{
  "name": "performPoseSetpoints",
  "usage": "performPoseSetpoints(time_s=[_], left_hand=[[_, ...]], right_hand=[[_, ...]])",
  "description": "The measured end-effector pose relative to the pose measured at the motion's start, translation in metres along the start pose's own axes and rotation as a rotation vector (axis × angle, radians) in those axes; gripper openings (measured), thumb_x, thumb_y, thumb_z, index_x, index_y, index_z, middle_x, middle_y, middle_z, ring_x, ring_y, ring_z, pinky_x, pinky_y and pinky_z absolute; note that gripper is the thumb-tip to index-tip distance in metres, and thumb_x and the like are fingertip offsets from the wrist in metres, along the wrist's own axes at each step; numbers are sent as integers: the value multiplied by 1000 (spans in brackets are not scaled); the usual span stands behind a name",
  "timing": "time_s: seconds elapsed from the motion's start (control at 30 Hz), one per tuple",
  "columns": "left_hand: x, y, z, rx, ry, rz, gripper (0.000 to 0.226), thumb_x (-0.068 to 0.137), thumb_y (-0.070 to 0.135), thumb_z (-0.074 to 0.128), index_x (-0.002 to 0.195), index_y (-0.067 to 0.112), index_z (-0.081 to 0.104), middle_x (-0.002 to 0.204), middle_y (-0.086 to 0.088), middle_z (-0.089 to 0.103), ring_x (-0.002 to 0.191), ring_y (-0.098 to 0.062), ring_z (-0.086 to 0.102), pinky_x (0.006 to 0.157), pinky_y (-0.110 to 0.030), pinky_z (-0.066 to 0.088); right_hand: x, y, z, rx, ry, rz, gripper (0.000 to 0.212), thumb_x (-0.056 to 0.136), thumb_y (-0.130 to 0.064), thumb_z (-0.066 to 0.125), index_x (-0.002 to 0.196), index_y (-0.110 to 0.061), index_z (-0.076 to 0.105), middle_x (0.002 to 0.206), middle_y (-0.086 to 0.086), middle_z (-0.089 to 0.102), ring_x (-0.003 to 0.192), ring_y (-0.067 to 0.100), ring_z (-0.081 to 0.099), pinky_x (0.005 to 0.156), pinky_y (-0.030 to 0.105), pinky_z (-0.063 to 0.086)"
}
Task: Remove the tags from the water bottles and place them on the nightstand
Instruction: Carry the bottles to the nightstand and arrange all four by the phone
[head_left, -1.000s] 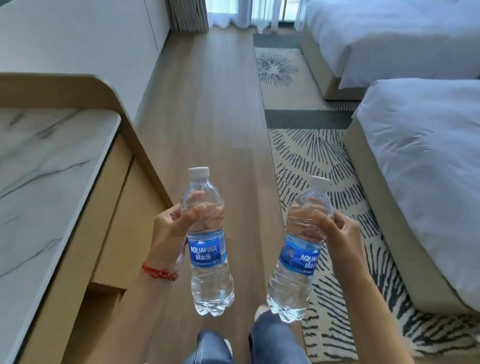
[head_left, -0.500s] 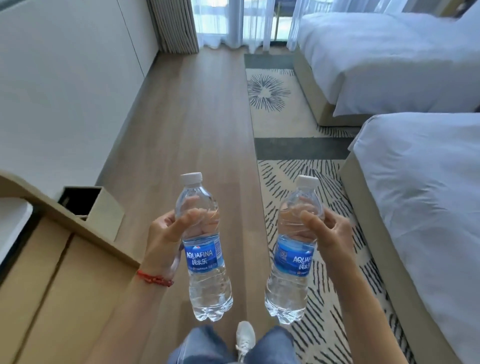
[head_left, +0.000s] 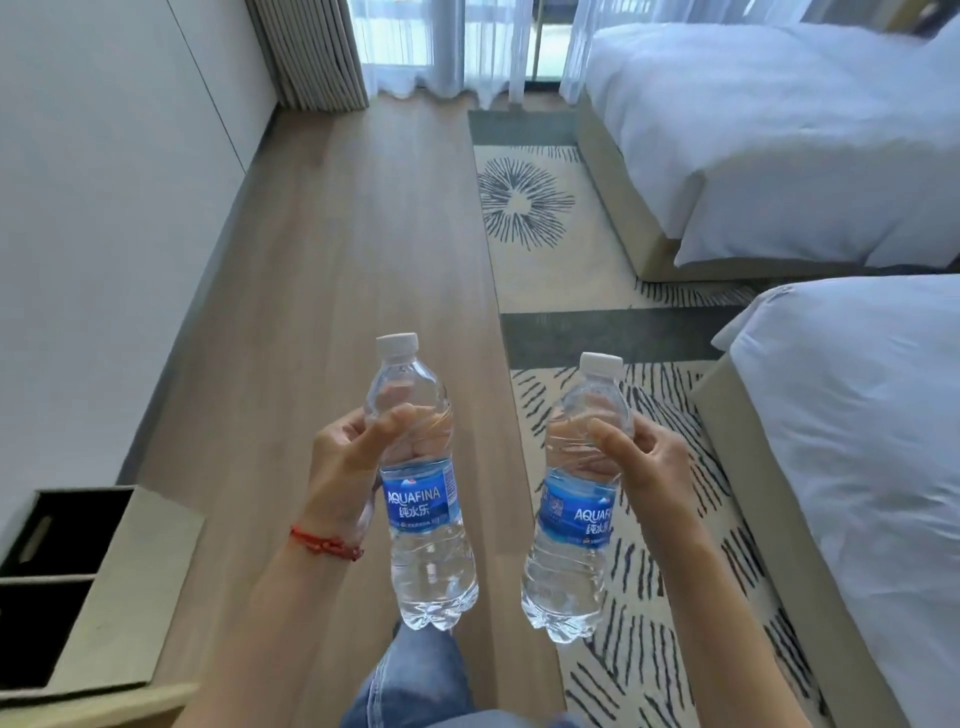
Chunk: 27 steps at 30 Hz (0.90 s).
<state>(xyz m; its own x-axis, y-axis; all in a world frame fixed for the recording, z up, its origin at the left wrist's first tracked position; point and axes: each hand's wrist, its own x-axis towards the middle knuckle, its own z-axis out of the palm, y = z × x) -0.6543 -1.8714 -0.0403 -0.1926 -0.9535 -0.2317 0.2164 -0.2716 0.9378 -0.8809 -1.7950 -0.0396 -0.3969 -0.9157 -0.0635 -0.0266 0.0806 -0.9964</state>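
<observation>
Left hand (head_left: 343, 467) fingers gripping Aquafina bottle (head_left: 423, 499) (blue label), right hand (head_left: 654, 462) fingers gripping another (head_left: 576, 519).

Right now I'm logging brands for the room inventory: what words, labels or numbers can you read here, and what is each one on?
"AQUAFINA" with "纯水乐" under it: blue label of the left bottle, held by the left hand.
"AQUAFIN", cut off at the label's edge, with "纯水" under it: blue label of the right bottle, held by the right hand.
Small print under both names and the square code on the right bottle's label: too small to read.
</observation>
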Motion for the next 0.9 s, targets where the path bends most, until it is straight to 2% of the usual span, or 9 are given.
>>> performPoseSetpoints(time_s=[0.07,0.2,0.33,0.47,0.6,0.7,0.77,0.9], left_hand=[[45,14,-2,23,-1,-7,72,40,39,79,99,1,65,81,0,74,75,-21,69,67,-32,57],[128,40,5,25,-36,-22,71,30,49,86,88,11,70,76,-5,74,70,-21,69,61,-28,56],[200,52,19,40,-32,-29,64,42,38,76,97,8,67,79,-4,74,72,-20,69,61,-28,56],[273,52,41,27,-54,-49,50,45,36,75,86,9,69,73,-3,74,67,-18,69,59,-27,56],[349,52,72,46,-71,-61,61,44,37,75,96,9,65,76,-2,74,71,-18,69,61,-28,57],[407,58,102,82,-97,-75,61,40,38,78,94,12,66,75,0,74,69,-17,69,60,-28,56],[443,65,124,109,-111,-82,69,34,42,84,94,13,66,74,0,74,68,-16,69,58,-27,55],[514,77,166,109,-128,-82,63,45,38,78,101,12,65,78,-3,74,71,-19,70,58,-25,55]], right_hand=[[42,-7,14,5,7,7,36,54,-50,70,77,-22,70,69,-3,72,61,9,68,53,15,50],[119,-18,33,13,46,11,39,53,-50,69,79,-20,68,66,-6,72,58,6,67,50,13,48],[190,-20,37,22,82,33,46,52,-51,69,79,-15,67,65,-5,71,58,7,67,51,15,50],[265,-15,31,20,90,27,43,53,-50,70,77,-15,67,63,-6,70,55,5,66,49,14,48],[344,-10,18,31,90,-2,43,55,-49,69,80,-14,67,65,-5,71,59,6,67,52,14,49],[405,-14,5,32,93,6,47,57,-47,71,86,-11,68,70,-1,72,65,11,68,56,18,52],[442,-20,-5,20,92,-2,46,58,-46,70,87,-11,68,70,-1,72,65,11,68,57,19,53],[509,-28,-28,11,101,-1,39,58,-47,71,83,-17,68,70,-3,71,65,11,68,57,19,53]])
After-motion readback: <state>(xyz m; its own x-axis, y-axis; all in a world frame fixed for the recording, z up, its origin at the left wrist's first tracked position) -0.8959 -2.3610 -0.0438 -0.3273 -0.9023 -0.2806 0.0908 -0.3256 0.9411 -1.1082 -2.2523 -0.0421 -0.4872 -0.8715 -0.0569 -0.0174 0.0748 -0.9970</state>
